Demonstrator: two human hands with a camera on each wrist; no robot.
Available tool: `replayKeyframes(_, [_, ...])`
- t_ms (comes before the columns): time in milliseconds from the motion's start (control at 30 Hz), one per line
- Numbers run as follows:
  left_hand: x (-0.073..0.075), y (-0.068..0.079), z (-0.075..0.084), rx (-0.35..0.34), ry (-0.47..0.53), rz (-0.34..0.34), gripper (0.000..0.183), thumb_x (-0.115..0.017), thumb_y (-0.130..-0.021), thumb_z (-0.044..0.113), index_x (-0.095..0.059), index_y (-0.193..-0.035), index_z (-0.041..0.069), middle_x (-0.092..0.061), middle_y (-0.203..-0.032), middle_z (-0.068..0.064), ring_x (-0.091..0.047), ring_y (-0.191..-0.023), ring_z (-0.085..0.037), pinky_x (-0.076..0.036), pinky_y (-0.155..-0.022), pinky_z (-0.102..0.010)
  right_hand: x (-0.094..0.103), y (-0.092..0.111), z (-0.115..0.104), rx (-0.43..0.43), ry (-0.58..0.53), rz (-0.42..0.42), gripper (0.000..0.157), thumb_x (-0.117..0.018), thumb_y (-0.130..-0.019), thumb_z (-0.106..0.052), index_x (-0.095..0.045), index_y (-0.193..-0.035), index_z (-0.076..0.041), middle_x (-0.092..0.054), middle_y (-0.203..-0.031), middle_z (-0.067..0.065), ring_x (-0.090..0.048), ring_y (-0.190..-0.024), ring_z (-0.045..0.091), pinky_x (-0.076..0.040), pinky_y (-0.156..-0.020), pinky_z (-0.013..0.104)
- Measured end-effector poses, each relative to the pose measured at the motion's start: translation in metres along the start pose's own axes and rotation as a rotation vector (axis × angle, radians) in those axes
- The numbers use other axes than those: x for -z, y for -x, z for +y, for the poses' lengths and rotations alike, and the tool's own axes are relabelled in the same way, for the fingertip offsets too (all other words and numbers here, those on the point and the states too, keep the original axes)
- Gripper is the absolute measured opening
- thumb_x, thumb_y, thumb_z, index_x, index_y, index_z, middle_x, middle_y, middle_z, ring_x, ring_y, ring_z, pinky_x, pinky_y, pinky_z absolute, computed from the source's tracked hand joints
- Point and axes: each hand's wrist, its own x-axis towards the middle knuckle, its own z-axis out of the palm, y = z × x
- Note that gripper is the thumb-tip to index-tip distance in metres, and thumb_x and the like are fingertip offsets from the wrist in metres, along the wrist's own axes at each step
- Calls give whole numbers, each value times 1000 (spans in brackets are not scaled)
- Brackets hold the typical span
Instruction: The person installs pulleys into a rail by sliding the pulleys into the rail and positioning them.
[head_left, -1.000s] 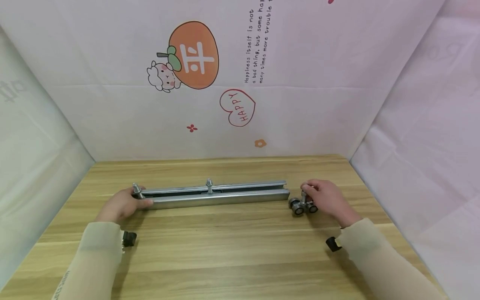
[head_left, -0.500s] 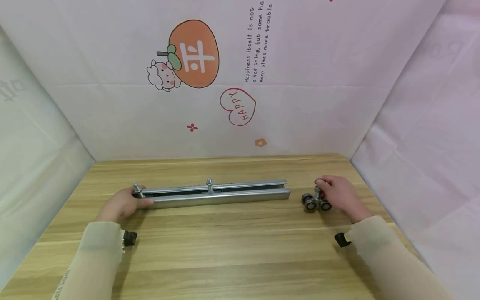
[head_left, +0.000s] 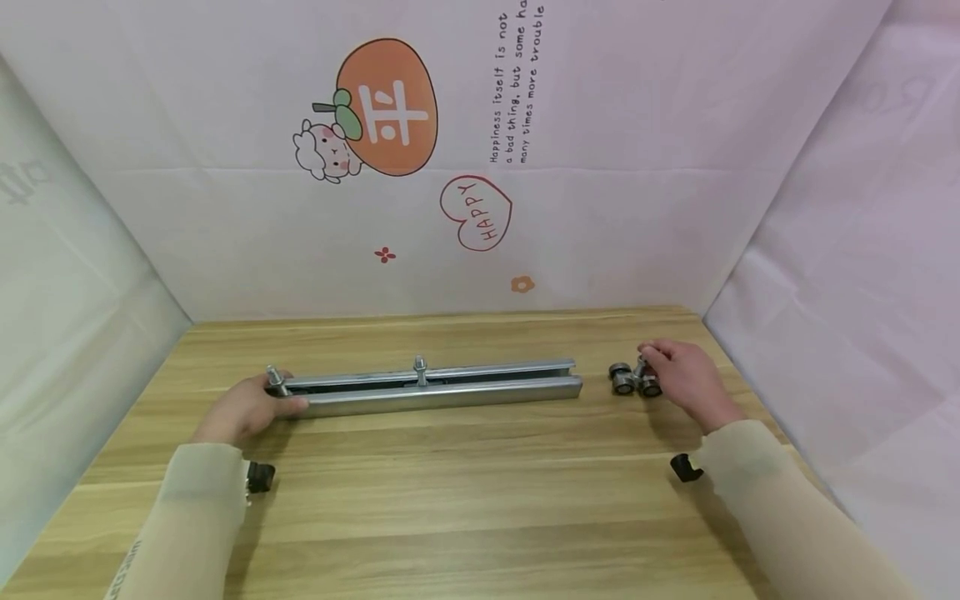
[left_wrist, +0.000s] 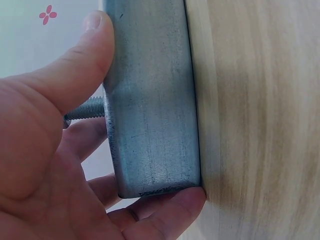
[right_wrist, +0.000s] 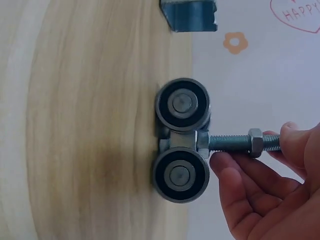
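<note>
A silver metal rail [head_left: 450,395], a slotted channel, lies lengthwise across the table. My left hand [head_left: 249,408] grips its left end; the left wrist view has the thumb [left_wrist: 92,55] along the rail's edge and fingers curled round the end face. Bolts of two hangers stick up from the slot: one bolt [head_left: 274,380] beside the left hand, another bolt [head_left: 420,371] near mid-rail. Right of the rail's open end, my right hand [head_left: 690,382] pinches the upright threaded bolt [right_wrist: 227,143] of a roller trolley [right_wrist: 181,175]. Whether its wheels touch the table I cannot tell.
The wood-grain table [head_left: 465,500] ends at a printed white cloth backdrop [head_left: 600,208]. More white cloth closes in both sides. A short gap separates the trolley from the rail's right end.
My right hand has carried the trolley rightward, away from the rail's end, and then a little farther back. The left hand and the rail stay put.
</note>
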Motion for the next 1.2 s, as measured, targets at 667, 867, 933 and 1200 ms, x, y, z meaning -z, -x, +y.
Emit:
replayKeyframes(667, [0,0,0,-15,-8,8,93,-64,-87,65,-40,-148,0,-34,-143,-42,-32,-128,-63,-32,-98,-72,-20,-10,-12,13,-23,-3,44,-37,-110,-36,-60,-132,-5,-66,-110,16,-61,-99,30,-47,-83,47])
replayKeyframes(867, [-1,0,0,-9,7,0,90,-65,-89,61,-38,-149,0,-32,-145,-42,-30,-129,-63,-31,-99,-72,-30,-12,-21,21,-24,-5,43,-38,-110,-35,-62,-130,-6,-67,-108,15,-61,-97,29,-46,-83,47])
replayKeyframes(933, [-1,0,-1,-5,11,-3,90,-65,-89,61,-37,-150,0,-31,-145,-42,-29,-130,-63,-30,-99,-72,-33,-13,-23,25,-23,-4,42,-38,-110,-35,-63,-129,-6,-67,-106,14,-61,-95,28,-46,-81,46])
replayKeyframes(1200, [0,0,-1,-3,15,-4,92,-65,-88,62,-37,-150,1,-30,-146,-41,-29,-130,-63,-29,-100,-72,-43,-14,-32,42,-62,-13,39,-41,-109,-36,-66,-122,-9,-67,-99,11,-60,-89,26,-47,-74,40])
